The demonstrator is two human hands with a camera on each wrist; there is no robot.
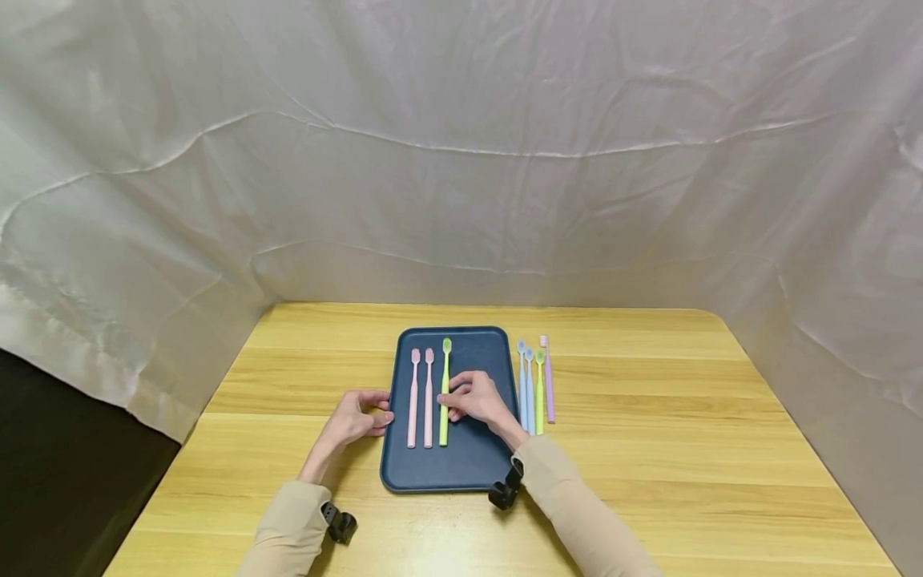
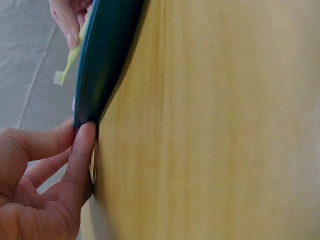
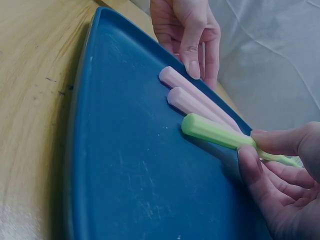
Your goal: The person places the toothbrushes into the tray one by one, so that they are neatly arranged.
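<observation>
Lower centre, the right hand (image 1: pixel 476 398) pinches a green toothbrush (image 1: pixel 444 386) over the tray (image 1: pixel 469 473); the left hand (image 1: pixel 352 418) pinches its rim. Two pink toothbrushes (image 1: pixel 429 401) already lie there; four others (image 1: pixel 539 393) sit off it, right of centre.

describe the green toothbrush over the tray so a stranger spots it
Find the dark blue tray on the wood-grain table. Right of its two pink toothbrushes, the right grip pinches the green toothbrush, the only green one over the tray.
</observation>
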